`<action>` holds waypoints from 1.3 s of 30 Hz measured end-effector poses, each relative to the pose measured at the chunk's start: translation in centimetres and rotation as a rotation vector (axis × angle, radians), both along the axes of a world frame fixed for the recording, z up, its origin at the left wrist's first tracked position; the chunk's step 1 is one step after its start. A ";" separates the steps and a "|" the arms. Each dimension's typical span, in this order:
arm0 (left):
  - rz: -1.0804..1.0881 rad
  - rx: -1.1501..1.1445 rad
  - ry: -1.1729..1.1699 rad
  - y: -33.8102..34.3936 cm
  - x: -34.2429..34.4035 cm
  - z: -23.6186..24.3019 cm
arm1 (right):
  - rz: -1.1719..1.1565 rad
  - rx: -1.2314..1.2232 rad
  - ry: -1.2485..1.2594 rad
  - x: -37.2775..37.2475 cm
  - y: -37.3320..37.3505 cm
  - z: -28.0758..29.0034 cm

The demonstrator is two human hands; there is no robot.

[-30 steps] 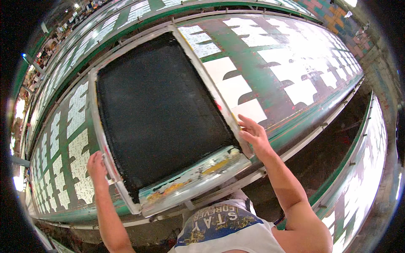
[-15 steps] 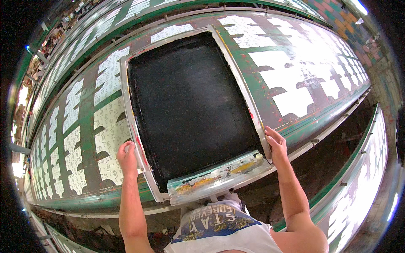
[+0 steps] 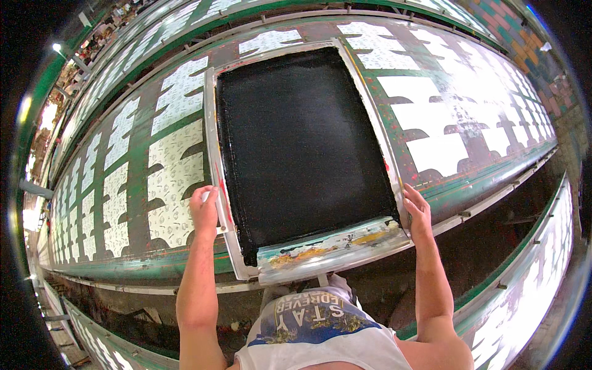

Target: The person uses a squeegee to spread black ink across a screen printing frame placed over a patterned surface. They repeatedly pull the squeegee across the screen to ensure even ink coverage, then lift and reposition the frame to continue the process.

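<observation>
Framed black screen (image 3: 305, 148) blocking mid-table (image 3: 137, 197) — flat pale pieces (image 3: 176, 176) either side, open room above them

- A long counter (image 3: 137, 185), green and brownish-grey, stretches from 9 to 3 o'clock.
- Over its middle: a framed black screen (image 3: 308, 148); contact unclear.
- Toward 9 o'clock: rows of pale patterned pieces (image 3: 176, 166), notched, lying flat.
- Toward 3 o'clock: brighter white pieces (image 3: 438, 151), likewise flat.
</observation>
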State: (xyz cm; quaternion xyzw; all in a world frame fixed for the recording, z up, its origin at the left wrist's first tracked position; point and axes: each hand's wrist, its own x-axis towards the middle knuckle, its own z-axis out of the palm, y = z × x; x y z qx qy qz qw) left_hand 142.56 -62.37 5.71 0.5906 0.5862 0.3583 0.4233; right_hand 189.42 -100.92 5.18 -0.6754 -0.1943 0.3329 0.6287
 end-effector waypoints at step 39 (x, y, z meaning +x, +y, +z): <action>-0.226 0.064 0.242 0.5 -0.9 -1.9 | 0.985 -0.250 -1.174 -15.3 13.5 11.7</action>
